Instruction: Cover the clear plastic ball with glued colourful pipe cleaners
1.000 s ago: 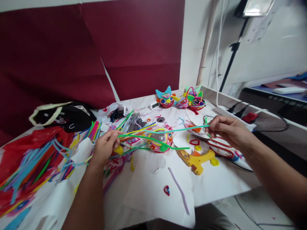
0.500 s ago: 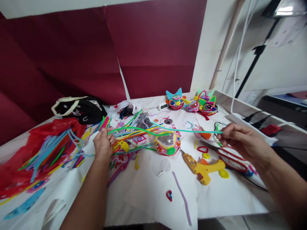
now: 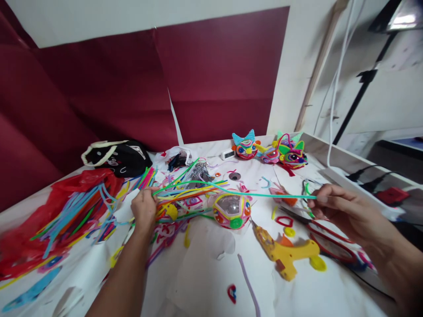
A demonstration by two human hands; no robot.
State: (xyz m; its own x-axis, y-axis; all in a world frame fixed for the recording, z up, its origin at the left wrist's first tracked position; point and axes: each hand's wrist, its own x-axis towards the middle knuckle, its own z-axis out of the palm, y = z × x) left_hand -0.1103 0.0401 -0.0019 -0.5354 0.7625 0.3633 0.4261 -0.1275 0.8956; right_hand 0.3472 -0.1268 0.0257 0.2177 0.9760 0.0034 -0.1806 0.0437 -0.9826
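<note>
My left hand (image 3: 144, 207) is closed on a green pipe cleaner (image 3: 178, 183), above a pile of coloured pipe cleaners. My right hand (image 3: 337, 204) pinches the end of a teal-green pipe cleaner (image 3: 277, 195) that stretches level across the table toward the left. Whether the two strands are joined or merely overlap, I cannot tell. Beneath them lies a round decorated piece (image 3: 232, 210) with a clear dome, yellow and pink edging and a green disc. A yellow glue gun (image 3: 287, 252) rests below my right hand, and red-handled scissors (image 3: 333, 242) lie under that wrist.
A red plastic bag (image 3: 82, 187) with pipe cleaners lies at left, before a black bag (image 3: 124, 158). Finished animal-like heads (image 3: 246, 147) stand at the back. A purple pipe cleaner (image 3: 248, 284) and a small red-and-blue piece (image 3: 231, 293) lie in front. A power strip (image 3: 360, 189) is at right.
The view has tilted up slightly, so the scene sits lower. Both hands keep their hold; the strand to my right hand now slopes gently and lines up with the green one.
</note>
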